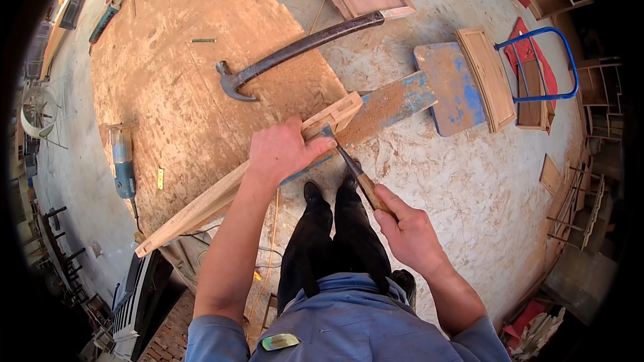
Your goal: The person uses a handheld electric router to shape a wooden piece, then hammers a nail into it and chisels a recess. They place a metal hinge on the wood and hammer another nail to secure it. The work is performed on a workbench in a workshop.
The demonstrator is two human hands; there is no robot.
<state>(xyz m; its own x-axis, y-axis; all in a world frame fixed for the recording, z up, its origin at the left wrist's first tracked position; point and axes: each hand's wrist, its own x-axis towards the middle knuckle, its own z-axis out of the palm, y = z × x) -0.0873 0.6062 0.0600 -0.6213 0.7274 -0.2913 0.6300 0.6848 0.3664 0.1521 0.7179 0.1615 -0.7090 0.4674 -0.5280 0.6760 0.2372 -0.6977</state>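
The left hand (278, 151) clasps the mortised wooden rail (194, 212) from above, its thumb stretched to the chisel's blade and its fingertips hidden; the right hand (409, 231) is closed round the wooden handle of the chisel (363, 184), whose blade meets the rail near its slotted right end; the rail lies aslant along the near edge of the plywood workbench (174, 107), its left end at the near left corner; a claw hammer (295, 50) has its head towards the right edge, its dark handle reaching out past that edge; a trim router (123, 173) lies by the left edge, an angle grinder (106, 19) farther up it; a sawdust-strewn plank (396, 104) juts out beyond the near right corner.
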